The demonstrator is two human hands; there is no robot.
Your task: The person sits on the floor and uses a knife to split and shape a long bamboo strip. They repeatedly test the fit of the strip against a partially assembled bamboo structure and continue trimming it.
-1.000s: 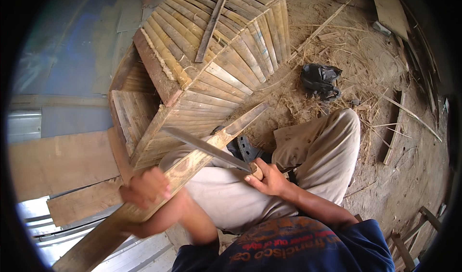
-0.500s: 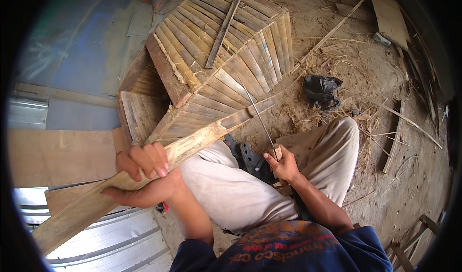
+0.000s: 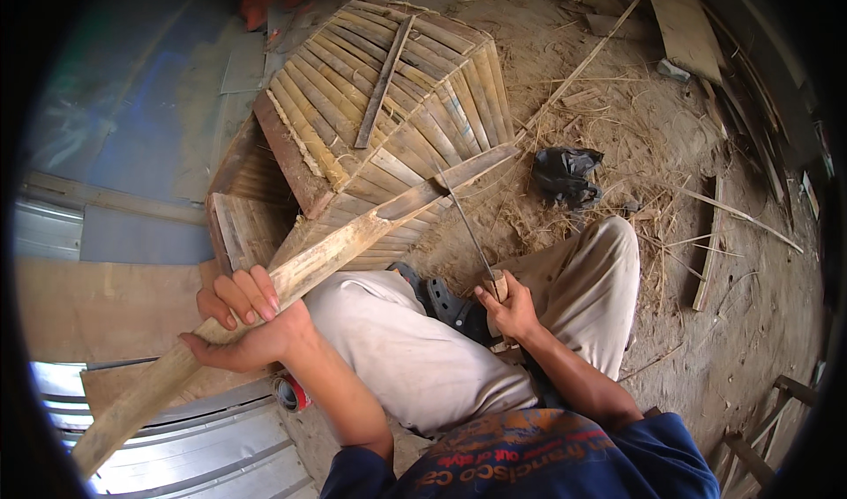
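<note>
Sheets of grey corrugated metal (image 3: 176, 450) lie at the lower left, beside flat brown boards (image 3: 97, 296) on the ground. Above them the left hand (image 3: 243, 322) is wrapped tightly around a long split strip of pale bamboo (image 3: 326, 252), fingers curled over its upper face. The strip runs slantwise from the lower left, over the person's beige-trousered left thigh (image 3: 397, 340), up to a far end that rests against a fan-shaped stack of split bamboo slats (image 3: 388, 120). That stack lies on the dirt floor above the strip, with one dark narrow lath (image 3: 384, 84) lying across its top. A thin dark metal blade (image 3: 463, 221) meets the strip's upper edge near its far end and slopes down to a short wooden handle. The right hand (image 3: 512, 309) is clenched on that handle, just above the right knee. A dark sandal (image 3: 441, 300) shows between the two legs. Farther right, a crumpled black plastic bag (image 3: 565, 174) sits on the straw-strewn dirt floor (image 3: 741, 322), and a thin wooden stick (image 3: 708, 252) lies well apart from it toward the right edge.
</note>
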